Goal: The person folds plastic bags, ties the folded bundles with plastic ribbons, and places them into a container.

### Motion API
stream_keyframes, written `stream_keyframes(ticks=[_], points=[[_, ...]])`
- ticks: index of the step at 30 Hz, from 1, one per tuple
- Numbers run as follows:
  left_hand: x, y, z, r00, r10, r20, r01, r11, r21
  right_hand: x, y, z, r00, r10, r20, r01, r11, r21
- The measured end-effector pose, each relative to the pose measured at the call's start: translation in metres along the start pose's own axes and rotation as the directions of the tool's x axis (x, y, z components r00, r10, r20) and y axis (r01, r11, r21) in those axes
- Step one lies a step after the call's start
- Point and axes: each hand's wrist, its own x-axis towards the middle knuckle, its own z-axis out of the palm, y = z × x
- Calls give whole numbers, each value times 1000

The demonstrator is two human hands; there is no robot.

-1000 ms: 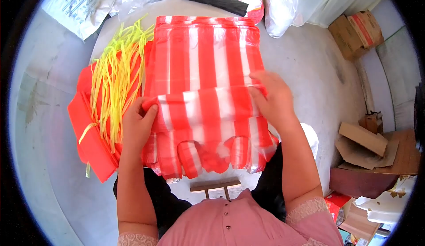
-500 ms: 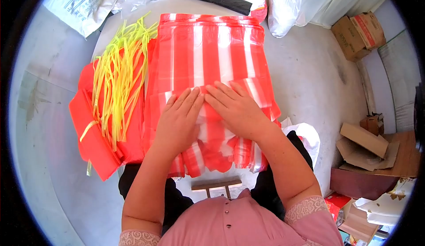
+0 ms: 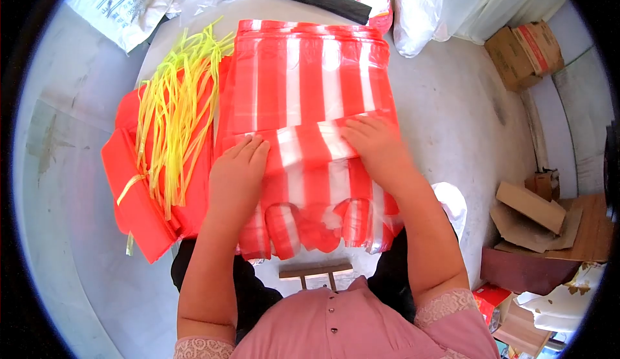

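Observation:
A thick stack of red-and-white striped plastic bags (image 3: 310, 74) lies in front of me, its handle cut-outs toward my body. Across its middle, a band of the top bag is folded over (image 3: 300, 146). My left hand (image 3: 240, 168) rests on the left end of that band, palm down, fingers extended side by side. At the right end my right hand (image 3: 381, 149) presses on the band in the same way, slightly blurred. Both thumbs are hidden.
Left of the stack, yellow ties (image 3: 177, 120) lie over red folded plastic (image 3: 139, 191). A black roll (image 3: 323, 2) is at the back, near white sacks (image 3: 123, 7). Cardboard boxes (image 3: 523, 55) stand on the right, with an opened carton (image 3: 536, 213) nearer me.
My hands have moved apart, from nearly touching at the middle to the two sides of the stack. The folded band between them now shows fully and looks flatter.

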Motion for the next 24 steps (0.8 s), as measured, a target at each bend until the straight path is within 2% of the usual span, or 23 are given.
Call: stream_keyframes(ticks=[3, 4, 5, 6, 8, 9, 11, 12, 13, 14, 15, 16, 18, 20, 21, 23, 24], points=[[2, 6, -22, 984, -168, 60, 173, 982, -76, 2, 9, -21, 946, 299, 124, -304, 952, 27], [4, 13, -33, 965, -236, 112, 248, 963, -110, 3, 7, -25, 948, 304, -92, -301, 953, 44], [5, 17, -38, 940, -299, 166, 323, 936, -140, 4, 3, -29, 905, 297, -304, -293, 954, 60], [2, 16, -38, 908, -343, 242, 413, 835, -365, 5, 1, -31, 819, 280, -500, -282, 957, 75], [-5, 13, -32, 838, -356, 414, 543, 460, -702, 9, 1, -25, 692, 426, -583, -113, 861, 496], [-8, 16, -29, 812, -321, 487, 572, 279, -771, 9, 1, -20, 630, 511, -585, 7, 749, 663], [-14, 26, -20, 768, -209, 605, 597, -111, -795, 5, -4, -9, 717, 484, -501, -92, 779, 621], [-17, 30, -13, 804, -195, 562, 562, -60, -825, 2, -6, -6, 756, 472, -454, -139, 793, 593], [-19, 33, -3, 837, -179, 517, 524, -10, -852, -2, -5, -6, 854, 360, -377, -161, 870, 465], [-20, 34, 1, 867, -159, 472, 483, 39, -875, -3, -10, -2, 882, 404, -244, -179, 764, 620], [-19, 35, 1, 816, -107, 569, 573, 6, -820, -2, -19, 4, 901, 421, -102, -208, 628, 750], [-19, 37, -2, 811, -110, 574, 577, -8, -817, -2, -27, 9, 912, 407, 41, -248, 469, 848], [-17, 42, -9, 804, -112, 584, 584, -32, -811, -3, -40, 9, 894, 424, 143, -295, 319, 901], [-18, 40, -6, 833, -94, 545, 549, 29, -835, -6, -49, 7, 870, 429, 243, -340, 165, 926], [-19, 39, -5, 847, -86, 525, 530, 60, -846, -7, -52, 9, 871, 437, 224, -328, 177, 928], [-19, 38, -5, 832, -49, 552, 552, -21, -834, -9, -57, 14, 873, 450, 189, -304, 200, 931], [-19, 38, -5, 825, -30, 565, 563, -61, -824, -8, -61, 9, 862, 455, 224, -326, 157, 932]])
